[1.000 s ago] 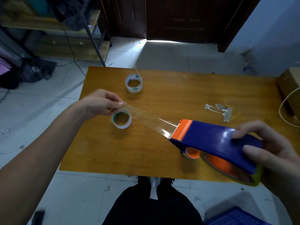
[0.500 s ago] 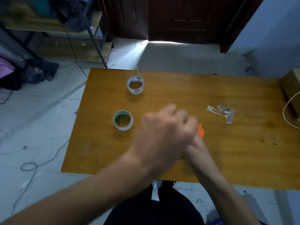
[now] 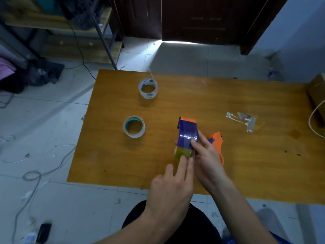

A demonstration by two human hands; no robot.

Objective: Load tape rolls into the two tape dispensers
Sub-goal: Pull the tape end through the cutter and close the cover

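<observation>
Right hand (image 3: pixel 207 159) fingers grip a blue-and-orange plastic tape dispenser (image 3: pixel 188 132) on the wooden table (image 3: pixel 228 164); left hand (image 3: pixel 174 187) fingers, extended, press its yellowish tape roll (image 3: pixel 182 153).

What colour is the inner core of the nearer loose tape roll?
Green, seen in the head view: nearer tape roll.

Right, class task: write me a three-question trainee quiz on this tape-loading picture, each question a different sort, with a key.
1. True or false: the blue dispenser lies on the table untouched.
2. How many loose tape rolls sit on the table away from the hands?
3. Multiple choice: the crumpled tape scrap lies A) left of both rolls, B) right of the dispenser, C) on the floor.

Key
1. False: the right hand holds it, and the left hand touches the loaded roll's tape.
2. Two: the far roll and the green-cored roll.
3. B.
</observation>
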